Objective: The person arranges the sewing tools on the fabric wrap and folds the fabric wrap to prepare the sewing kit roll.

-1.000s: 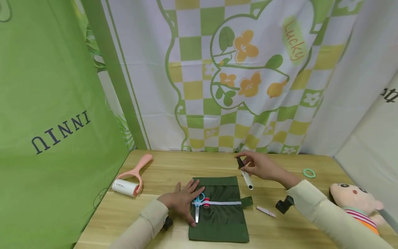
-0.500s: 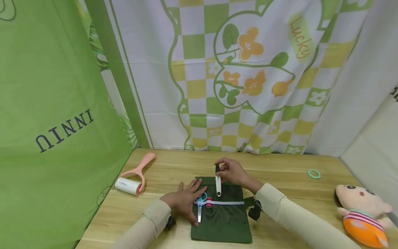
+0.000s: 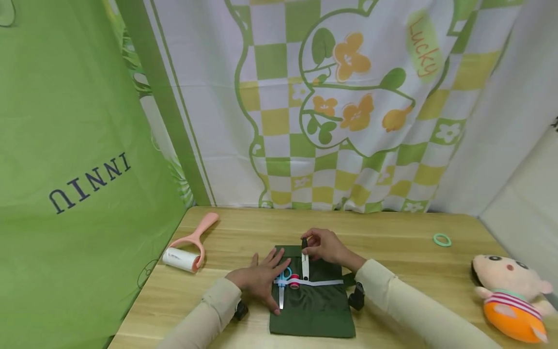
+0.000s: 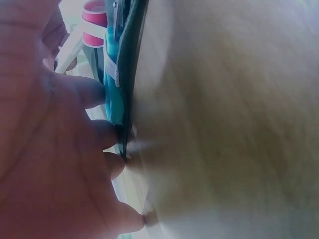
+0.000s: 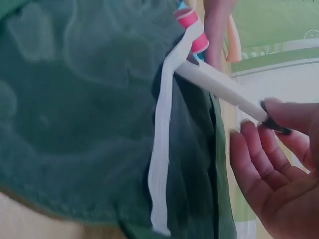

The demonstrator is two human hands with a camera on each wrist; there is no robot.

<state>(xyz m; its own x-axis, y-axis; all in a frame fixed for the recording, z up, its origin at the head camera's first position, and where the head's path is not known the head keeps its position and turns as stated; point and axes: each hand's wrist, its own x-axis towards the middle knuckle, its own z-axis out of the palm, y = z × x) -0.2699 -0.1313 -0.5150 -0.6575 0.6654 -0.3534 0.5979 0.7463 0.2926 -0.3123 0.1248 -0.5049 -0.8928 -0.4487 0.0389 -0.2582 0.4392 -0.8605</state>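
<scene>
Right hand [image 3: 324,245] pinches black end of slim white tool [image 3: 305,269], thumb and fingers clamped, other end meeting white elastic strap [image 3: 322,283] across green cloth [image 3: 314,317], just beside red spool [image 5: 200,44]. Left hand [image 3: 260,282], fingers spread apart, rests on cloth's left edge by blue-handled scissors [image 3: 281,296].

Right hand [image 5: 281,181]: pinches white tool [image 5: 217,88] by black end
Tool tip [image 5: 185,70]: at white band [image 5: 160,149] on green cloth [image 5: 89,104]
Red spool [image 5: 200,44]: under band
</scene>
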